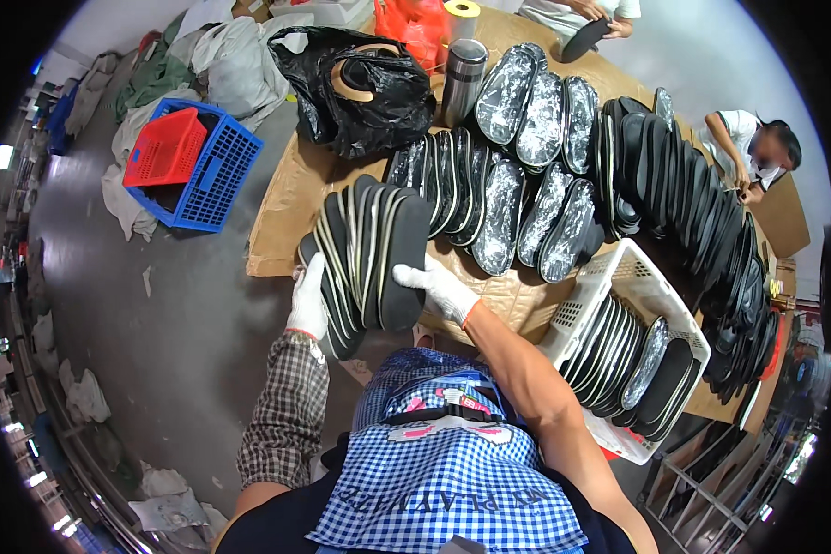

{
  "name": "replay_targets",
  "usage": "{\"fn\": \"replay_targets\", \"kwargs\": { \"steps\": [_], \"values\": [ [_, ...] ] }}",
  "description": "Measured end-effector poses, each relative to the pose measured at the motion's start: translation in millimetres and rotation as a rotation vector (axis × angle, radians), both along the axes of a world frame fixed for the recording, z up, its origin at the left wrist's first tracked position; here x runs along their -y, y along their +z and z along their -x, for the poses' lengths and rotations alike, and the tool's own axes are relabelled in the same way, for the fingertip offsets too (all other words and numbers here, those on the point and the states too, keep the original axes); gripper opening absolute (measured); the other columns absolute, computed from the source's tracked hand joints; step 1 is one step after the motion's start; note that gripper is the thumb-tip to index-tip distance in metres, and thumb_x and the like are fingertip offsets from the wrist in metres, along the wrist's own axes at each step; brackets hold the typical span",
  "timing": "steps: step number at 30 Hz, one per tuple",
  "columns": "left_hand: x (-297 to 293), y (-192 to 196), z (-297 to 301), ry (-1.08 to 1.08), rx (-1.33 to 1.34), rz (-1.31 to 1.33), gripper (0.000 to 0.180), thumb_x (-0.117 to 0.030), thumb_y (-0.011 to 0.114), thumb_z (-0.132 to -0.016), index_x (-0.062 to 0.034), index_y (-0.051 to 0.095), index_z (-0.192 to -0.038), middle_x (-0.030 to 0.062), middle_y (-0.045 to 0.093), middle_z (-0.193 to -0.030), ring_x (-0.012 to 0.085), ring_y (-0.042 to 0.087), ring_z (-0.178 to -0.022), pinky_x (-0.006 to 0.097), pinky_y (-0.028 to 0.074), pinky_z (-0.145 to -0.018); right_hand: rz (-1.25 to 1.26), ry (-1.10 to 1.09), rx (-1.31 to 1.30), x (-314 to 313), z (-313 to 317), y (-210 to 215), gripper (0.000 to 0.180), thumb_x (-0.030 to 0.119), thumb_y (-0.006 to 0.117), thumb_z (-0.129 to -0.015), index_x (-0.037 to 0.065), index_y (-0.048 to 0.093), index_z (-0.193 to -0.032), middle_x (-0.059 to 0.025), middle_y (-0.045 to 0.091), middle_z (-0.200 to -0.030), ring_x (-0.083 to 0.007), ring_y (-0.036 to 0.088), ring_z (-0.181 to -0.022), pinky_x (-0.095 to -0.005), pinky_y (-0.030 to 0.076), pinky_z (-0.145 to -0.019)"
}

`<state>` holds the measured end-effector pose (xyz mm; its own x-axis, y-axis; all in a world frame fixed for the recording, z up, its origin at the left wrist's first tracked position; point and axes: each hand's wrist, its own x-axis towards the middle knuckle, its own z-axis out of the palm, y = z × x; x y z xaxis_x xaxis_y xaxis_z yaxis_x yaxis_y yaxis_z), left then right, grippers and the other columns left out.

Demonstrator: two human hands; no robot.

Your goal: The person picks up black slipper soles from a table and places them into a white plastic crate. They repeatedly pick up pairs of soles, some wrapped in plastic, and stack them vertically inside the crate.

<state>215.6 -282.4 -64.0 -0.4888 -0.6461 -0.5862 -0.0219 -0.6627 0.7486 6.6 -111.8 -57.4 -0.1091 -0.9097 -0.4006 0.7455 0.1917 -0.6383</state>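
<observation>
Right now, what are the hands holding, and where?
Both hands hold one stack of black shoe soles: left hand against its left side, right hand on its right end.

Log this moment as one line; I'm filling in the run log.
left hand: gripping stack of black soles | right hand: gripping same stack | stack: at table edge | white basket: holds more soles

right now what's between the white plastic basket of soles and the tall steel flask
In the head view, rows of plastic-wrapped black soles lie on the cardboard-covered table between the white plastic basket and steel flask.
</observation>
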Motion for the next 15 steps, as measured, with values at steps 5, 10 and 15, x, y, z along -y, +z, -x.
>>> {"fn": "replay_targets", "kwargs": {
  "steps": [5, 10, 15],
  "values": [
    [-22.3, 28.4, 0.8, 0.291, -0.312, -0.164, 0.077, -0.069, 0.033, -0.113, -0.0123, 0.046, -0.164, 0.0093, 0.053, -0.164, 0.0303, 0.05, -0.151, 0.049, 0.039, -0.127, 0.064, 0.179, -0.257, -19.9, 6.0, 66.5, 0.109, 0.014, 0.096, -0.078, 0.006, 0.036, -0.169, -0.0099, 0.054, -0.162, -0.0218, 0.048, -0.15, -0.0385, 0.037, -0.126],
    [-44.7, 66.3, 0.1, 0.38, -0.511, -0.233, 0.069, -0.06, 0.038, -0.114, -0.0109, 0.049, -0.162, 0.0126, 0.057, -0.16, 0.0339, 0.054, -0.148, 0.052, 0.041, -0.126, 0.245, 0.324, -0.989, -47.0, 36.7, 136.1, 0.114, 0.023, 0.1, -0.062, 0.011, 0.048, -0.163, -0.0205, 0.049, -0.164, -0.0376, 0.046, -0.152, -0.0488, 0.037, -0.127],
    [-54.7, 49.5, -19.3, 0.263, -0.485, -0.062, 0.057, -0.043, 0.037, -0.118, -0.0092, 0.04, -0.163, 0.0169, 0.051, -0.163, 0.0337, 0.053, -0.147, 0.053, 0.045, -0.124, 0.398, 0.312, -1.601, -95.5, 47.5, 192.5, 0.107, 0.019, 0.094, -0.056, 0.025, 0.057, -0.156, -0.02, 0.046, -0.164, -0.0491, 0.038, -0.153, -0.0642, 0.033, -0.125]
  ]
}}
